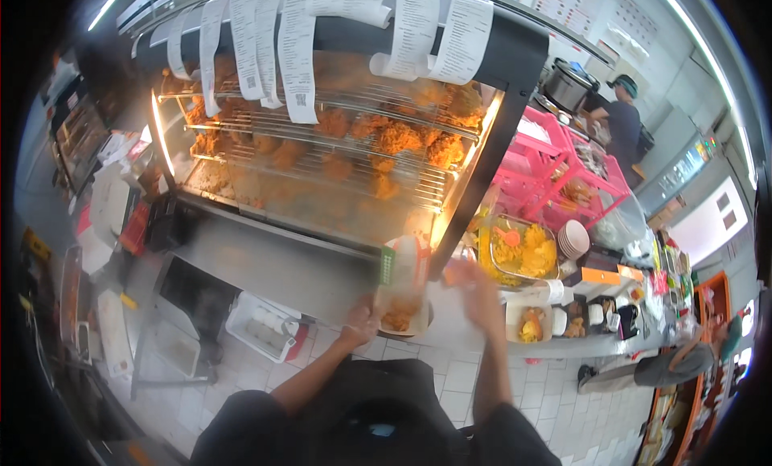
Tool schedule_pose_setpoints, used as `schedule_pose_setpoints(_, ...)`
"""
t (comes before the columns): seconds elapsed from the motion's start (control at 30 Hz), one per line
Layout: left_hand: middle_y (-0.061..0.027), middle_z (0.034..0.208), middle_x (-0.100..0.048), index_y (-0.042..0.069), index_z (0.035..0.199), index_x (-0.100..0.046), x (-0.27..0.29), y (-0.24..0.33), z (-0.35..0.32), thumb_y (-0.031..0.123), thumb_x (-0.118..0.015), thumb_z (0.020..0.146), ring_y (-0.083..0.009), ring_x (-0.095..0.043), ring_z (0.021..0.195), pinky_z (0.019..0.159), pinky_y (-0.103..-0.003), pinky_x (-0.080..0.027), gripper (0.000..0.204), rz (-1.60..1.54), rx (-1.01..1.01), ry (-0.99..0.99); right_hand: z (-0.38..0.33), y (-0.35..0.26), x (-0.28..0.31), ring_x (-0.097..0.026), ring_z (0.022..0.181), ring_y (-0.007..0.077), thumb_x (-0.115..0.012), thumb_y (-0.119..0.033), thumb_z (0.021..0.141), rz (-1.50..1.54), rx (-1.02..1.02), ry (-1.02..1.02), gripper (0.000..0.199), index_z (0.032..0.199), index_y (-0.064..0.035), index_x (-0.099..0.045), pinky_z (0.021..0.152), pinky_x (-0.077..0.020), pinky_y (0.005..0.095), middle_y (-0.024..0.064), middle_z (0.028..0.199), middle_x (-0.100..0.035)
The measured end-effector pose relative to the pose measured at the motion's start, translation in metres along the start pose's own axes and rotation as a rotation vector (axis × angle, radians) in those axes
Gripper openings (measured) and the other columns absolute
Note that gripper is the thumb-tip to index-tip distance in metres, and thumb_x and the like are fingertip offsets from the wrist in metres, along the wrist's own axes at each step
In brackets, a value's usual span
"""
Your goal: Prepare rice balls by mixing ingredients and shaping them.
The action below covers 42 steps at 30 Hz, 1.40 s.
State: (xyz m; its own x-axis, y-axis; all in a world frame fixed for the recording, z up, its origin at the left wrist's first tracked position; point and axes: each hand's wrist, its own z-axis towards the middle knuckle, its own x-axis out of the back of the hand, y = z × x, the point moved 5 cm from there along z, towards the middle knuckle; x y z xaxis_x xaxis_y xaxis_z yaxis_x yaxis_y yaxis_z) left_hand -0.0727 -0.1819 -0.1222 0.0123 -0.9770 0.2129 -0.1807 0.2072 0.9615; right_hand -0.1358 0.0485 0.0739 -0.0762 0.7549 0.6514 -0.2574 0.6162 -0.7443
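My left hand [359, 325] grips the near left side of an open paper takeaway box [404, 275], which is white with green and red patches. Pieces of fried food [400, 312] lie in the lower part of that box. To the right, my right hand [480, 299] is raised over the counter edge, smeared by motion; its fingers cannot be made out. In front of me stands a lit glass warming cabinet [338, 194], with fried chicken [400, 136] on its wire racks. Long printed paper slips [297, 56] hang over its top.
Right of the cabinet are a tray of yellow food [535, 253], pink plastic baskets [523, 172] and stacked bowls [572, 239]. Another food box [529, 323] sits on the counter. A white crate [265, 325] is low at left. Two people [623, 120] are farther off at right.
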Motion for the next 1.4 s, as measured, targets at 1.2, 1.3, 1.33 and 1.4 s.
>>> schedule_pose_setpoints(1.2,-0.0144,0.095,-0.068,0.002,0.105,-0.062,-0.004,0.063,0.057,0.015,-0.058,0.093,-0.0215,-0.066,0.079,0.067,-0.033,-0.051,0.019,0.258,-0.414,0.322,-0.130,0.169,-0.022,-0.063,0.098,0.0201,-0.065,-0.010,0.091,0.824,-0.472,0.551,0.015,0.091,0.0005,-0.054,0.089,-0.0511,0.0302,0.0184,0.109,-0.061)
schedule_pose_setpoints(1.3,-0.0096,0.102,-0.067,0.001,0.110,-0.061,0.002,0.073,0.057,0.013,-0.058,0.093,-0.0145,-0.062,0.084,0.072,-0.030,-0.050,0.021,0.056,-0.307,0.253,-0.119,0.162,-0.019,-0.062,0.092,0.0154,-0.073,-0.003,0.083,0.559,-0.313,0.698,0.021,0.094,0.0001,-0.055,0.086,-0.0499,0.0271,0.0145,0.104,-0.063)
schedule_pose_setpoints(1.33,-0.0074,0.104,-0.067,0.000,0.112,-0.060,0.007,0.074,0.056,0.012,-0.057,0.093,-0.0123,-0.060,0.088,0.076,-0.029,-0.049,0.022,-0.120,-0.234,0.201,-0.116,0.153,-0.021,-0.062,0.092,0.0154,-0.073,-0.003,0.083,0.561,-0.311,0.689,0.021,0.094,0.0001,-0.055,0.086,-0.0499,0.0271,0.0145,0.104,-0.063)
schedule_pose_setpoints(1.4,-0.0077,0.105,-0.067,0.000,0.114,-0.059,0.022,0.088,0.047,0.014,-0.057,0.094,-0.0124,-0.060,0.090,0.078,-0.029,-0.049,0.025,-0.168,-0.245,0.197,-0.101,0.109,-0.023,-0.061,0.089,0.0130,-0.075,0.001,0.078,0.636,-0.450,0.647,0.031,0.102,-0.0004,-0.056,0.082,-0.0507,0.0272,0.0110,0.099,-0.065)
